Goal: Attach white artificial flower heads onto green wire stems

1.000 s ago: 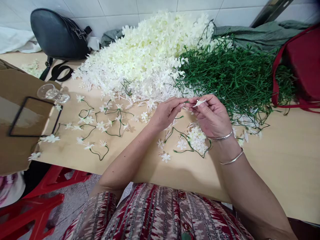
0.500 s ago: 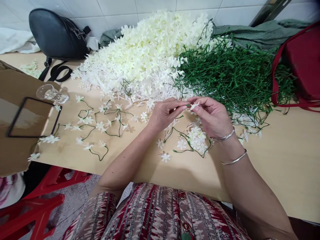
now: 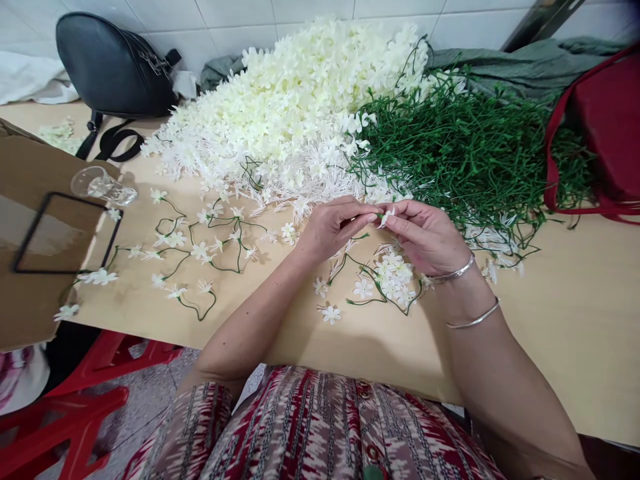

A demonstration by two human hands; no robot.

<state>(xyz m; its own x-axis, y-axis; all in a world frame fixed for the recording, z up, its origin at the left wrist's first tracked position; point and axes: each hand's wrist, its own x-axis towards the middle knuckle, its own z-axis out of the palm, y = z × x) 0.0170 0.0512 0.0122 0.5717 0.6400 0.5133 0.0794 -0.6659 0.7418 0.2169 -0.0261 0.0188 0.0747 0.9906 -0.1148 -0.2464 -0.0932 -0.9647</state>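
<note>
My left hand [image 3: 334,228] pinches a green plastic stem between thumb and fingertips; most of the stem is hidden by the fingers. Close against it, my right hand [image 3: 429,235] is closed on a small white artificial flower [image 3: 387,217], at the stem's tip. Below the hands lie a small heap of white petals [image 3: 395,277] and a bent green stem [image 3: 363,303]. Beyond them rises a large pile of white blossoms [image 3: 300,100], with white stamen threads [image 3: 320,173] along its front. A tangle of green stems [image 3: 465,147] lies to its right.
Finished-looking flower sprigs [image 3: 200,251] are spread on the table [image 3: 270,313] at left. A clear plastic cup [image 3: 103,187] lies on its side near a cardboard box [image 3: 45,247]. A black bag [image 3: 115,67] and a red bag [image 3: 607,127] flank the piles. Red stools [image 3: 75,420] stand below.
My right hand has shifted slightly right and down, turning the white flower more upright at the stem tip. My left hand stays nearly in place.
</note>
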